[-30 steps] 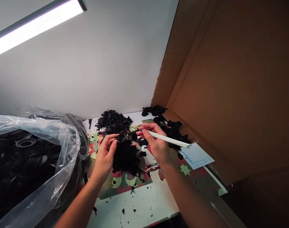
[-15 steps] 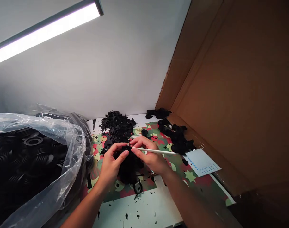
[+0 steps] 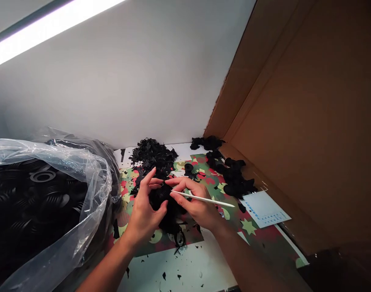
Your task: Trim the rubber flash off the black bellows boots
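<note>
Left index finger has lifted and spread from the thumb since half a second ago; outer end of the white stick [image 3: 210, 200] has dipped. Through the head camera I see the right hand [image 3: 200, 205] pinching that stick, its inner end at the black ribbed piece [image 3: 164, 193] between both hands. Left hand [image 3: 143, 211] curves around the piece's near side; whether it grips, I cannot tell. Beyond the left hand: heaped black scraps [image 3: 152, 152]. Left of it, a clear plastic bag [image 3: 95, 184]. Right of the right hand, a printed card [image 3: 266, 209].
</note>
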`<state>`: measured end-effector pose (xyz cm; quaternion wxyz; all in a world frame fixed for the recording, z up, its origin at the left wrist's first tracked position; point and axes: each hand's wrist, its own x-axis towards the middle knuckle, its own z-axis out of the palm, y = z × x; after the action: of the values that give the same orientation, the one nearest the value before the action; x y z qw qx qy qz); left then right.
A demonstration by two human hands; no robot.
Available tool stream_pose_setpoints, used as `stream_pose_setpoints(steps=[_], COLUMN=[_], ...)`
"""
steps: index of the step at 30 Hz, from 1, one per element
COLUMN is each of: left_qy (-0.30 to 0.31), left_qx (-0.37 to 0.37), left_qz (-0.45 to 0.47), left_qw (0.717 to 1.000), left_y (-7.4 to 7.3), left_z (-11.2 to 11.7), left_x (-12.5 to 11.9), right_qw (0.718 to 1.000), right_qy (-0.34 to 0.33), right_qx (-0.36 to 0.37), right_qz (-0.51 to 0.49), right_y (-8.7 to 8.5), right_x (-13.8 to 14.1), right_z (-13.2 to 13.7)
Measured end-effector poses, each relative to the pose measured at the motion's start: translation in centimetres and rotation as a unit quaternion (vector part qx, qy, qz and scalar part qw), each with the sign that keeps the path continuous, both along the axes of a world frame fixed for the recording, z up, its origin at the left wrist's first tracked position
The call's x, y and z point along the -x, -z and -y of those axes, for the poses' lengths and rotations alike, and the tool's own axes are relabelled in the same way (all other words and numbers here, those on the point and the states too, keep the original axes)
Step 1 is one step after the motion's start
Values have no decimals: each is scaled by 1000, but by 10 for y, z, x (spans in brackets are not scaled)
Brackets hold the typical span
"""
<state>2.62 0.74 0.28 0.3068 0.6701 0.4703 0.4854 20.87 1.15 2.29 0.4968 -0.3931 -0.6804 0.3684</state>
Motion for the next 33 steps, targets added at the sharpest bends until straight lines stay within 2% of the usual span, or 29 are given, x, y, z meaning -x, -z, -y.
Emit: stream_pose_setpoints(steps=[4,10,14,18,21,24,29,31,33], left_qy=[5,2,-39,-6,5,-16,-10,-8,-22], left_qx=[-22,-61,-13,59,68,73,87,85,73], left_qz=[-21,-43,-75,-91,-57,-15,44,73,101], left_qw=[1000,997,996,994,996,997,995,994,992], left_y=[1,3,2,-5,-11,-13,-5,-2,-2], left_z=[0,3,-1,-1,3,7,7,6,5], left_x=[1,-2,0,1,-3,-8,-10,-9,-8], right_qw=[998,978,964,944,929,935,981,981,970], right_qy=[0,30,48,43,59,117,141,164,206], right_qx=[-42,-175,-223,-287,-323,-290,-104,-53,-16], right_qz=[43,109,134,157,170,165,80,85,129], right_y=[4,13,12,12,14,16,19,22,26], right_x=[1,6,8,11,14,16,17,12,0], right_z=[-1,-3,-1,1,1,-1,-7,-12,-21])
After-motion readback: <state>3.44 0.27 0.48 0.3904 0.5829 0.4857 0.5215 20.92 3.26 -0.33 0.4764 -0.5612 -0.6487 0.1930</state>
